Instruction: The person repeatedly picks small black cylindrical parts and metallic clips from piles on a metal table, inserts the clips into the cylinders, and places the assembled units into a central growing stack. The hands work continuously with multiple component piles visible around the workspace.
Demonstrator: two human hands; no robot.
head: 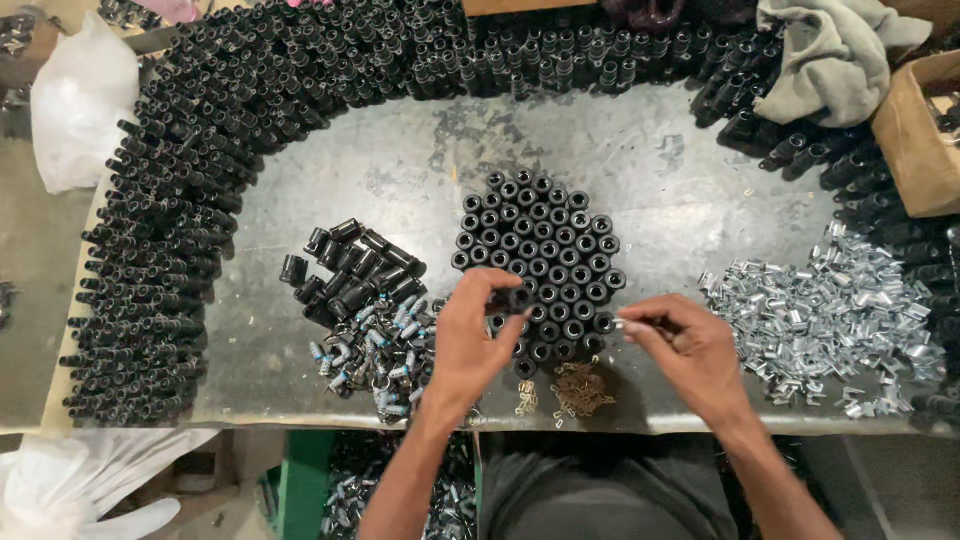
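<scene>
Black cylindrical plastic sleeve (518, 298) sits pinched at the fingertips of the left hand (470, 335), at the lower-left edge of the upright cluster of black tubular sleeves (538, 262) standing open-end-up on the grey metal worktable (660, 170).

A likely slip, as I judge it: that hand hovers right over the packed cluster, so a nudge from the knuckles could topple neighbouring sleeves. The held sleeve could also roll out of so light a grip.

The left hand reaches up from six o'clock, wrist bent, thumb and forefinger closed narrowly on the sleeve. At three o'clock from it, the right hand (690, 350) is angled inward, fingertips pinched on a small silvery metal piece (625, 325), too small to identify.

At nine o'clock of the cluster lie loose black sleeves on their sides (350, 270); below them a heap of small pale-blue and silver fittings (380, 345). At six o'clock is a little pile of brownish metal bits (580, 388). At three o'clock spreads a heap of shiny silver metal clips (820, 310). A large arc of stacked black sleeves (180, 200) rings the table.
</scene>
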